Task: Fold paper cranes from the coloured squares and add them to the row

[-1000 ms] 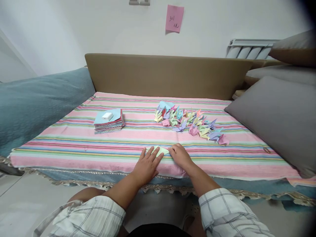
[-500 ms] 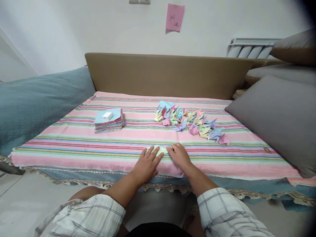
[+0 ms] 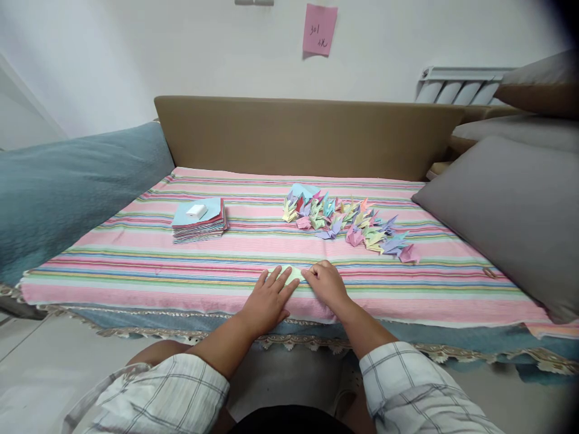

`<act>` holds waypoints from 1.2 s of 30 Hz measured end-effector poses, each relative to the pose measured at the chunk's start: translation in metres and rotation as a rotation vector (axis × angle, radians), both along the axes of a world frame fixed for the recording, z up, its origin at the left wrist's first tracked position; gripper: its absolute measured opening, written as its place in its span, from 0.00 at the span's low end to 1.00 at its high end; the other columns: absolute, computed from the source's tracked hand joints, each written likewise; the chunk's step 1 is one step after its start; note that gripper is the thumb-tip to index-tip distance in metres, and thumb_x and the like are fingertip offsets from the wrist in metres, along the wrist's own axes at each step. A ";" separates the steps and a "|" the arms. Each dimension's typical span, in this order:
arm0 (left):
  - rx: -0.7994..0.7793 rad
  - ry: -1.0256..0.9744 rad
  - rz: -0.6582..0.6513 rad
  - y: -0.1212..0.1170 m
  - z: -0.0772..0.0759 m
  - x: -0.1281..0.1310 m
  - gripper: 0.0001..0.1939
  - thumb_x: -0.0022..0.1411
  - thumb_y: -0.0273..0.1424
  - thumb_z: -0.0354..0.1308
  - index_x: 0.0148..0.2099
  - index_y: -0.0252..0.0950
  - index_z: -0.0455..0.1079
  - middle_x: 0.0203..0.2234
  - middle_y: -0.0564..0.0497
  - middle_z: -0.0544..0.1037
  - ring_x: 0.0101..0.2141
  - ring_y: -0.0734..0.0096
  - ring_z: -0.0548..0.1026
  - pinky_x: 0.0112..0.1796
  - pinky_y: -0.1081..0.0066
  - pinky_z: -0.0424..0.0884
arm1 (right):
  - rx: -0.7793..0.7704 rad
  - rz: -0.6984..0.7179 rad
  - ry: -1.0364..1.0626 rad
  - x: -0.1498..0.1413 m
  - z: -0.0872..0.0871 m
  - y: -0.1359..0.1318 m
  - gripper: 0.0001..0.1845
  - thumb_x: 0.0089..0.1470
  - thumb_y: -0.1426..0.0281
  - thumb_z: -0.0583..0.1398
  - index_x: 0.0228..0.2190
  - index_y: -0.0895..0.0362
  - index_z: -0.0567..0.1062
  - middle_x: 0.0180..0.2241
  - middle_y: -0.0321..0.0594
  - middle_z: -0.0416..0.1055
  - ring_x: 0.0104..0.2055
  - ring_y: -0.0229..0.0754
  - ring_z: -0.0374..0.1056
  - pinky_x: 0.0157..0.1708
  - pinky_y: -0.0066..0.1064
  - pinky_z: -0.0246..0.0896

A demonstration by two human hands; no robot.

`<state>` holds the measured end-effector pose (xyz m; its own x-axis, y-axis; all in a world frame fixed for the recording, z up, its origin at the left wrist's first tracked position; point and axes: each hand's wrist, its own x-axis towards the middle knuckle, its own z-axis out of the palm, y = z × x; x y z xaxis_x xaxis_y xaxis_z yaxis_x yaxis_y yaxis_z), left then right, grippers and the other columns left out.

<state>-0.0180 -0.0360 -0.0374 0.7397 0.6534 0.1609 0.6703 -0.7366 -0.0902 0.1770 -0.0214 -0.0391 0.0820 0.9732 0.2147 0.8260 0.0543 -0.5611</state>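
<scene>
A pale green piece of folded paper (image 3: pixel 295 274) lies flat on the striped cloth (image 3: pixel 136 289), close to the front edge of the seat. My left hand (image 3: pixel 268 301) rests on its left part with the fingers spread, covering some of it. At the paper's right end, my right hand (image 3: pixel 326 283) has its thumb and forefinger closed on the tip. Beyond my right hand lies a group of folded paper cranes (image 3: pixel 335 226) in many colours. Farther left sits a stack of square paper sheets (image 3: pixel 199 232), topped by a small white box-like object (image 3: pixel 196 211).
Grey cushions (image 3: pixel 506 211) are piled at the right end. A blue padded armrest (image 3: pixel 81 187) bounds the left, and a brown backrest (image 3: pixel 294 138) runs along the back. A small brown item (image 3: pixel 489 273) lies near the cushions. A pink note (image 3: pixel 319 30) hangs on the wall.
My right hand has shifted very slightly left along the paper, and less of the right tip shows. My left hand stays spread on the paper.
</scene>
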 end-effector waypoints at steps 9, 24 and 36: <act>-0.009 0.006 0.013 0.000 0.001 0.001 0.41 0.51 0.39 0.61 0.63 0.42 0.47 0.63 0.44 0.49 0.61 0.51 0.48 0.57 0.51 0.44 | 0.036 -0.035 -0.054 -0.004 0.002 -0.005 0.15 0.53 0.61 0.56 0.20 0.55 0.67 0.29 0.39 0.64 0.35 0.41 0.60 0.35 0.30 0.51; -0.018 0.069 0.047 0.003 0.019 0.010 0.39 0.46 0.40 0.63 0.59 0.44 0.53 0.62 0.44 0.50 0.56 0.48 0.54 0.49 0.51 0.55 | 0.125 -0.068 -0.062 -0.004 -0.005 -0.007 0.08 0.52 0.65 0.55 0.24 0.55 0.67 0.29 0.38 0.64 0.34 0.41 0.60 0.35 0.30 0.52; -0.059 0.052 0.058 0.003 0.021 0.009 0.39 0.46 0.39 0.63 0.60 0.45 0.52 0.63 0.44 0.49 0.56 0.47 0.52 0.49 0.49 0.53 | 0.359 0.007 0.055 0.015 -0.004 -0.015 0.16 0.52 0.76 0.47 0.39 0.59 0.70 0.40 0.46 0.70 0.45 0.45 0.63 0.46 0.38 0.58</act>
